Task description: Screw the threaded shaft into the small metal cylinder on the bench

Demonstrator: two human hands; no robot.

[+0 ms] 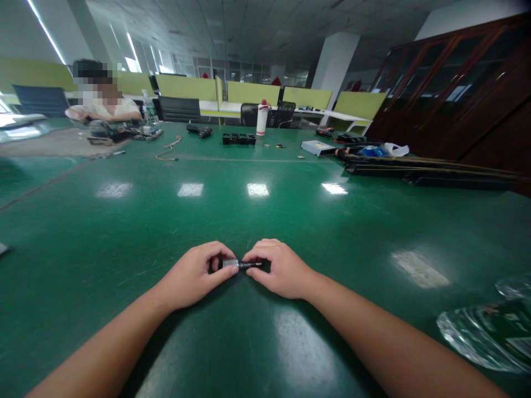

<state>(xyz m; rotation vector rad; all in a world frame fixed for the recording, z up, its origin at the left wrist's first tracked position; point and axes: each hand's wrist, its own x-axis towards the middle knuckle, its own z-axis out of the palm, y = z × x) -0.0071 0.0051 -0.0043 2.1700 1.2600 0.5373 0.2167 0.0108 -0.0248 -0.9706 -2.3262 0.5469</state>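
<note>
Centrally, just above or resting on the near part of the table, a small cylindrical metal piece (230,263) lies nearly level between the two hands, its silver body to the left and its dark, stepped shaft (249,265) pointing right. The left hand (194,275) grasps the body between thumb and fingers; the right hand (286,270) appears to pinch the shaft between thumb and fingertips, with the narrow tip reaching toward its palm. For sound handling, keep body and shaft on one axis, support the body firmly with the left hand, and apply only light, even finger pressure on the right, clear of the tip. Work low over the green table (253,218), so that a slipped part drops a short way. Note the limits of the view: the left fingers cover the rear end of the body, the contact under the right fingertips is hard to judge, and any joint along the shaft is too small to confirm. To the right, a clear plastic bottle (489,337) is cut off by the edge. At the far side, a row of black blocks (239,139) stands near a white flask (262,120); a seated person (108,108) is partly pixelated, and the items before them are indistinct.
</note>
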